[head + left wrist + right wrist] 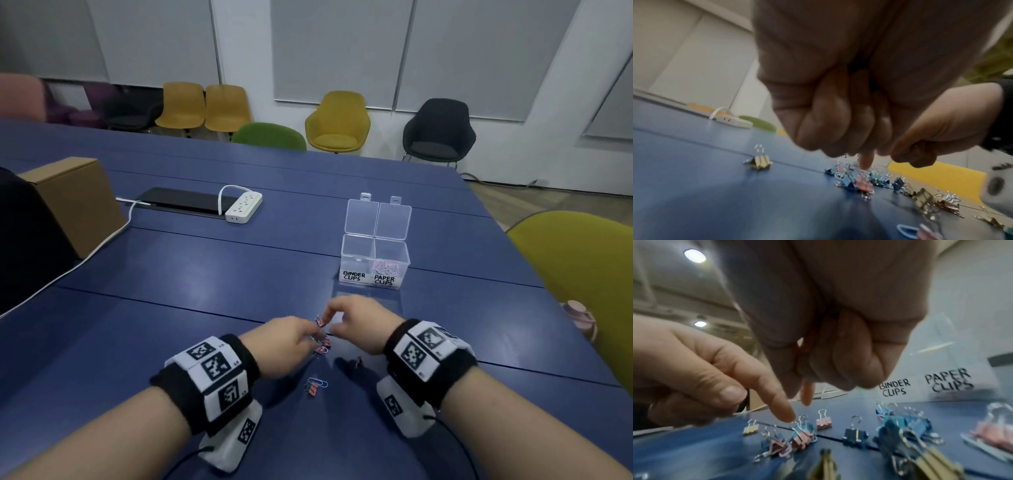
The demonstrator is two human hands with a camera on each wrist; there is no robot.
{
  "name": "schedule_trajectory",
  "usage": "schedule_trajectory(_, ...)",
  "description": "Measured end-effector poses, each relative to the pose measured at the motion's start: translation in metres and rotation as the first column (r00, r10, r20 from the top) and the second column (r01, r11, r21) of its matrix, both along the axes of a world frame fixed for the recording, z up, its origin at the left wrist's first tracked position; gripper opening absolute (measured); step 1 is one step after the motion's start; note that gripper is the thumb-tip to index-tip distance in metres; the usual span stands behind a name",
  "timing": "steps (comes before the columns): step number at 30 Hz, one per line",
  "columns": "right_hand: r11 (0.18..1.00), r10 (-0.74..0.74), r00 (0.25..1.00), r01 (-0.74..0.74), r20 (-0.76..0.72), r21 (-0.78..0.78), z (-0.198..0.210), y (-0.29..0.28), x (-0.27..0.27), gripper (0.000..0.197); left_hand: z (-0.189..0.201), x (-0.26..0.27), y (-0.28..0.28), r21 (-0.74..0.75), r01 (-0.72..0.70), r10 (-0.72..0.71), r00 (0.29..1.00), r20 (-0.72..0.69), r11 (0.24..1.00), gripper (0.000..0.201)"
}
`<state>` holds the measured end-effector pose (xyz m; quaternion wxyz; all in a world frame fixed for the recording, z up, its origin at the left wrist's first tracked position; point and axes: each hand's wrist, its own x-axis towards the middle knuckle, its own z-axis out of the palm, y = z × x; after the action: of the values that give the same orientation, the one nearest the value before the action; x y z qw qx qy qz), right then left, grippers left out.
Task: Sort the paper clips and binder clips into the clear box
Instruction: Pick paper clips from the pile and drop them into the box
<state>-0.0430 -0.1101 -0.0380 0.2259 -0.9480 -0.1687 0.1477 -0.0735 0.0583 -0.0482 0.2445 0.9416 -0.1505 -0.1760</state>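
Binder clips (803,437) scattered on the blue table (171,267), just short of the clear box (375,260).
Light, stiff, springy little things; best pinched by the wire loops. Left hand (284,346) poking one with index finger, others curled, grasping nothing; right hand (359,322) curled above, contents unclear.

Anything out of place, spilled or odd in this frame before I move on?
Nothing damaged. The clear plastic box stands upright with lids open; pink paper clips lie in its PAPER CLIPS side, while the BINDER CLIPS side looks empty. Coloured binder clips lie scattered on the blue table, one yellow binder clip apart from the rest.
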Motion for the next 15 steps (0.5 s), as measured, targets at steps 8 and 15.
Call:
schedule_trajectory(8,0.943,0.182,0.982,-0.19,-0.054,-0.275,0.01,-0.005,-0.006,0.041,0.001,-0.012,0.022,0.209,0.151,-0.158,0.987,0.017,0.966,0.046)
schedule_trajectory(15,0.926,0.195,0.98,-0.198,-0.042,-0.322,0.015,-0.014,-0.015,0.044,-0.003,-0.013,0.021,0.239,0.201,-0.217,0.975,0.043,0.95,0.045)
